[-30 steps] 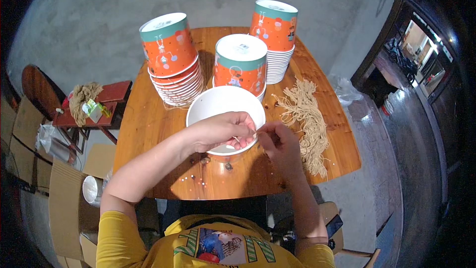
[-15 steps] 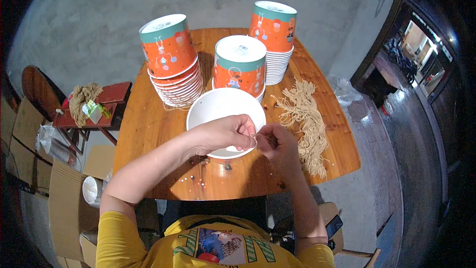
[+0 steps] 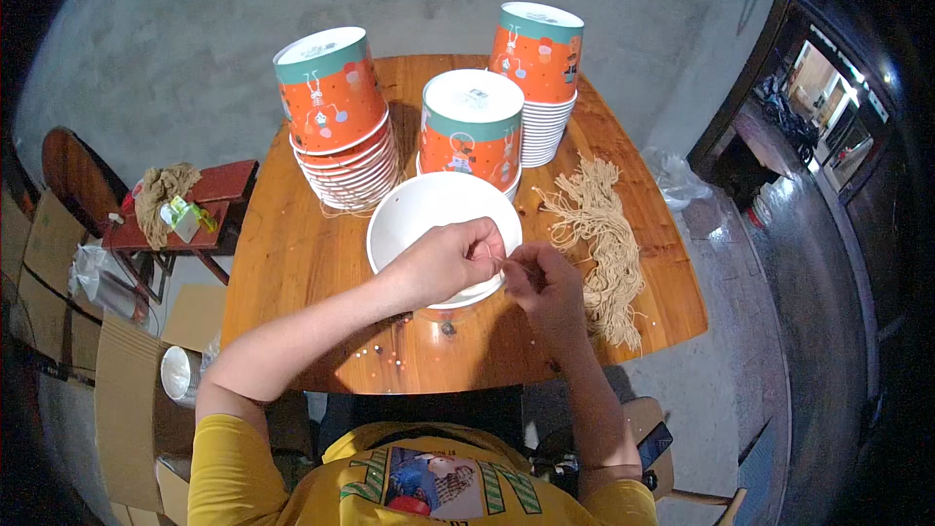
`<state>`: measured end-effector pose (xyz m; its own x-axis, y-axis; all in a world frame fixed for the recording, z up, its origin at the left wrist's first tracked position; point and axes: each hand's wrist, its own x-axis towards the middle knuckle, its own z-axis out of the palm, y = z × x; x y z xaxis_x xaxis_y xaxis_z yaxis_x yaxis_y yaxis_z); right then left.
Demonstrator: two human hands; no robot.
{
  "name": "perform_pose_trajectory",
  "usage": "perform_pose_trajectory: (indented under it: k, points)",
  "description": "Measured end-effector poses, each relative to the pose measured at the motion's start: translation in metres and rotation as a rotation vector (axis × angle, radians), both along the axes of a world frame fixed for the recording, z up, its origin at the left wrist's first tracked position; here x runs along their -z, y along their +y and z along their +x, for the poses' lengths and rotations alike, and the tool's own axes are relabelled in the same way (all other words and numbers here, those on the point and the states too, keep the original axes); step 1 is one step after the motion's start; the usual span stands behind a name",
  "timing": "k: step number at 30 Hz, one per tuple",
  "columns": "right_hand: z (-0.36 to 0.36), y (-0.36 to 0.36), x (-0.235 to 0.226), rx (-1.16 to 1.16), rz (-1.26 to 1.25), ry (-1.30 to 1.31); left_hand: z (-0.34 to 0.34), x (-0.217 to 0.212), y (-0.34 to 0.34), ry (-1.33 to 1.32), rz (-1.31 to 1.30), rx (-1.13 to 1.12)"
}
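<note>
A white paper bucket (image 3: 409,219) lies tipped at the middle of the table, its open mouth toward me. My left hand (image 3: 453,258) is in front of that mouth, thumb and fingers pinched on a thin beige string (image 3: 497,259). Close beside it, my right hand (image 3: 542,278) pinches the same string, the fingertips of both hands nearly touching. How the string runs at the bucket's rim is hidden by my hands. A bundle of beige strings (image 3: 606,253) is spread on the table to the right of my right hand.
Upside-down orange and green paper buckets stand in stacks at the back left (image 3: 336,102), centre (image 3: 472,131) and back right (image 3: 538,58). Small beads (image 3: 380,351) are scattered near the table's front edge. A red bench (image 3: 209,197) and cardboard (image 3: 127,399) stand at the left.
My left hand's fingers have shifted slightly and the right fingers have curled a little at the string. The bucket and stacks stay in place.
</note>
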<state>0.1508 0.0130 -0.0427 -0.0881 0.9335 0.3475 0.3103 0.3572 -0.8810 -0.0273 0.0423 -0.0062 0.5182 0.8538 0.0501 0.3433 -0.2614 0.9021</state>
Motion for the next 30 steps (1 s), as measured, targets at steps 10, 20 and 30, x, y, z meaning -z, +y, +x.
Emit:
perform_pose_trajectory:
  k: [10, 20, 30]
  points:
    - [-0.004, -0.002, 0.001, -0.014, 0.005, 0.053, 0.002, -0.004, -0.001, -0.104, -0.214, -0.068]
    - [-0.01, -0.008, 0.003, 0.068, 0.025, 0.173, 0.003, -0.009, -0.002, -0.361, -0.402, -0.012]
    - [0.001, -0.012, -0.01, 0.128, 0.29, -0.121, 0.004, -0.012, -0.007, -0.269, -0.296, -0.037]
